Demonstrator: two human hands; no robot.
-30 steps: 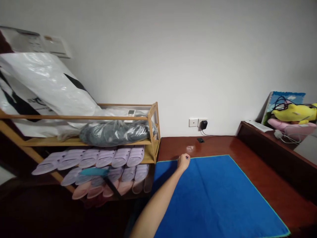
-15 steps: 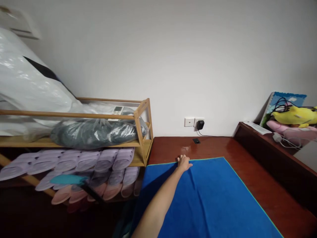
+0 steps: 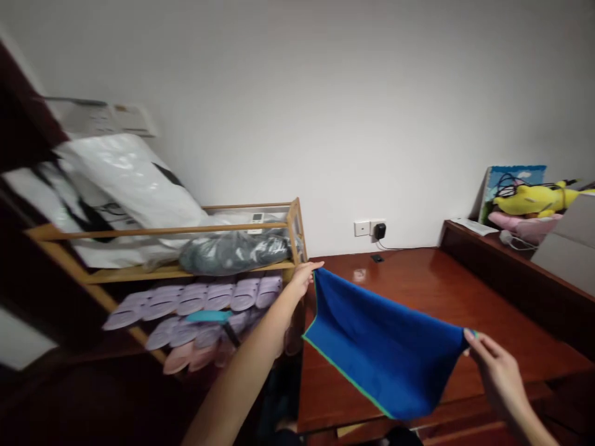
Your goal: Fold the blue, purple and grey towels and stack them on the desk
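Note:
A blue cloth [image 3: 381, 347] with a green edge is stretched between my two hands above the reddish-brown wooden desk [image 3: 409, 282]. At its upper left corner, my left hand [image 3: 304, 277] pinches the fabric, near the end of the shoe rack. The right corner is gripped between the thumb and fingers of my right hand [image 3: 495, 359]. From there the cloth sags in the middle, and its lower green edge slants down toward the desk's front.
To the left, a wooden rack [image 3: 186, 231] holds plastic-wrapped bundles and several lilac slippers [image 3: 211, 295]. A black plug [image 3: 380, 230] sits in the wall socket. On the raised ledge at right lie a yellow plush toy [image 3: 530, 199] and a white cable.
The cloth lay spread on the desk under my left hand; now it is lifted off and held up at two corners. My right hand has come into view, and the camera has turned left.

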